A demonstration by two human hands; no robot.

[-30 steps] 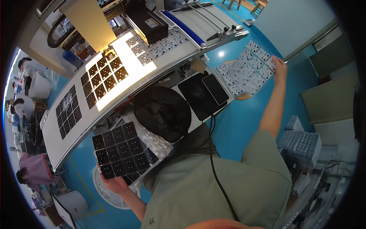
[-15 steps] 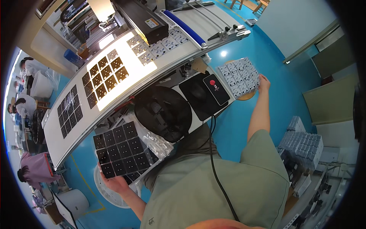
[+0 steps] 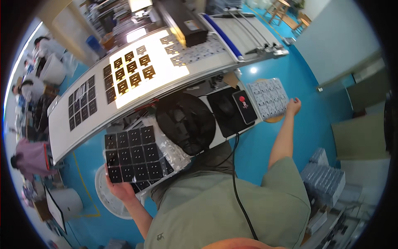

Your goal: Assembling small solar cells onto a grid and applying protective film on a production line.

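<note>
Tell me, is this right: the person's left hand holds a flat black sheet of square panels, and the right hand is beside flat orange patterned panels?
No: in the head view, the patterned panels beside the right hand are pale grey, not orange. The left hand does hold the black sheet of square panels.

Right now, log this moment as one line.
left hand: holds black sheet | right hand: beside pale sheet | phone: screen lit

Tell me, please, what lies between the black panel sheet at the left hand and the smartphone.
In the head view, going from the black panel sheet toward the smartphone: crumpled clear plastic, a round black object, then part of a black mat.
</note>
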